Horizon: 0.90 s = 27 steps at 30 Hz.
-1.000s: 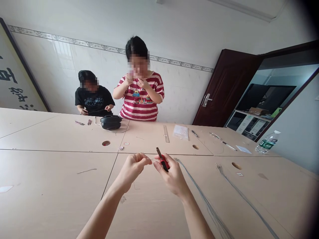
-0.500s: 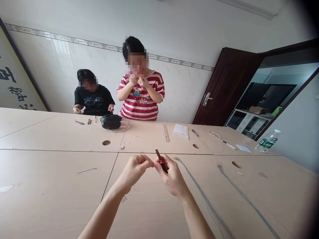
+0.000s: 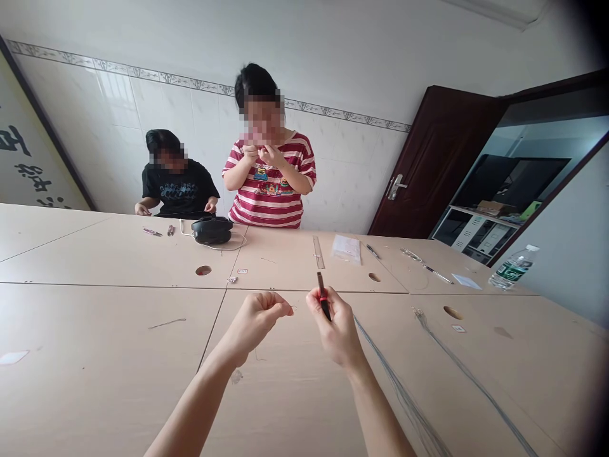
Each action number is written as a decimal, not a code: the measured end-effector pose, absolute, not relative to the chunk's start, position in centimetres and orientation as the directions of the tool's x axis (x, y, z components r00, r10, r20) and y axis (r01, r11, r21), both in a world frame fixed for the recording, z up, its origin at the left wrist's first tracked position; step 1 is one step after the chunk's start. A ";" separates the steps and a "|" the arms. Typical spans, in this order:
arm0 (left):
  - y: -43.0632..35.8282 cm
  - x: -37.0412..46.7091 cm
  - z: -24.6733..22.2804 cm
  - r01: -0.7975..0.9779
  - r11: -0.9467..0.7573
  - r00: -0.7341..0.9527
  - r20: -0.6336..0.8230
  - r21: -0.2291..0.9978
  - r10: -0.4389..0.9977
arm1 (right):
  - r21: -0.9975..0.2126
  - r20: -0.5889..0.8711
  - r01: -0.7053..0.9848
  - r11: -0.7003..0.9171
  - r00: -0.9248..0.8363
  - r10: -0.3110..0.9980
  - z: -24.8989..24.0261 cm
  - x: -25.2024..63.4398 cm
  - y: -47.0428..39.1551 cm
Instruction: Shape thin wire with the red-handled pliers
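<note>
My left hand [image 3: 259,320] is closed in a pinch above the table. A small curl of thin wire [image 3: 294,308] sticks out from its fingertips; the rest is hidden in the fingers. To its right and apart from it, my right hand [image 3: 337,327] is wrapped round a small red-and-black hand tool [image 3: 323,297]. The tool's narrow dark tip points up and away from me. Its lower part is covered by the palm, so its exact kind is unclear. A bundle of long grey wires [image 3: 394,387] lies beside my right forearm.
A second wire bundle [image 3: 469,374] lies further right. Beyond are a water bottle [image 3: 514,268], a clear plastic bag [image 3: 346,248], a ruler [image 3: 318,252] and a black case [image 3: 212,230]. A single bent wire [image 3: 166,324] rests at left. Two people [image 3: 269,181] work across the table.
My hands, touching at the fingertips before, have parted. The right hand has moved to the right and turned the tool more upright. The wire curl now shows at my left fingertips.
</note>
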<state>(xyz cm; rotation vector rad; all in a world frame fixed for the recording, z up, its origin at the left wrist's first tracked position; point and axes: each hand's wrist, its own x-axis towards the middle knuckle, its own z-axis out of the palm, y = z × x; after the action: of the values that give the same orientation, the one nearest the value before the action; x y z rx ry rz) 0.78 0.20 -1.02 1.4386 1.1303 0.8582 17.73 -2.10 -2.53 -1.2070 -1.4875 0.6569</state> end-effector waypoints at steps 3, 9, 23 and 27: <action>0.2 0.5 -1.0 0.182 0.018 0.283 -0.070 0.983 0.956 | -0.882 0.384 0.326 0.340 0.081 0.920 -2.4 17.9 -2.1; 0.2 0.4 -0.9 0.175 -0.006 0.293 -0.046 0.985 0.955 | -0.900 0.335 0.279 0.335 -0.051 0.941 -2.6 17.2 -2.4; 0.2 0.5 -0.8 0.236 -0.039 0.322 -0.040 0.971 0.946 | -0.903 0.372 0.250 0.350 0.046 0.927 -2.7 17.3 -2.2; 0.3 0.5 -0.9 0.225 -0.042 0.318 -0.033 0.973 0.947 | -0.911 0.346 0.242 0.334 0.007 0.938 -2.6 17.4 -2.2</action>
<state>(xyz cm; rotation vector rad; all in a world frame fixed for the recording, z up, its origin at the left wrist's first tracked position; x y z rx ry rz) 0.46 0.31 -0.92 1.5152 1.1193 0.8482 17.42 -2.15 -2.64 -1.1318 -1.4885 0.7875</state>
